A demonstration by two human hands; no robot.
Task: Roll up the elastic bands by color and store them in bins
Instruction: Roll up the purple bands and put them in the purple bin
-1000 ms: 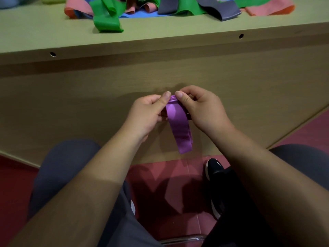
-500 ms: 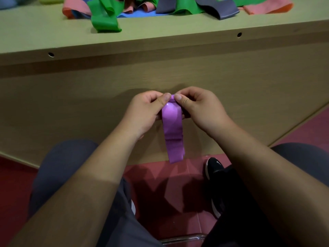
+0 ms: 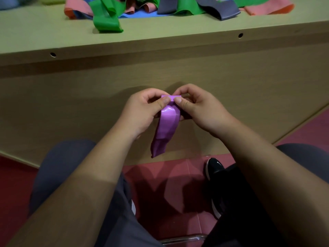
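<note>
Left grip [image 3: 142, 111] and right grip [image 3: 199, 111] are both pinched on the top end of a purple elastic band [image 3: 167, 125]. The thumbs meet on a small tight roll [image 3: 171, 97], and the other fingers are curled behind it. I've got the band in the air over my lap, in front of the surface's front panel [image 3: 71, 104], below its near edge and touching nothing else.

Only the first turns look wound. Most of the band hangs loose beneath the thumbs, its tail creased and twisted, so by my read this one is barely started.

Out on the surface [image 3: 169, 32], along the far edge, the pile waits unrolled. There's a green band [image 3: 106, 24] nearest me, a grey band [image 3: 226, 11] toward the far right, salmon bands [image 3: 263, 9] at either end and a blue band [image 3: 135, 15] underneath. No finished roll shows. I can't make out a bin for certain, since the pale shapes at the far left corner are cut off.

Nearly the whole job is left: finish this roll, find purple's bin, then work through the heap.
</note>
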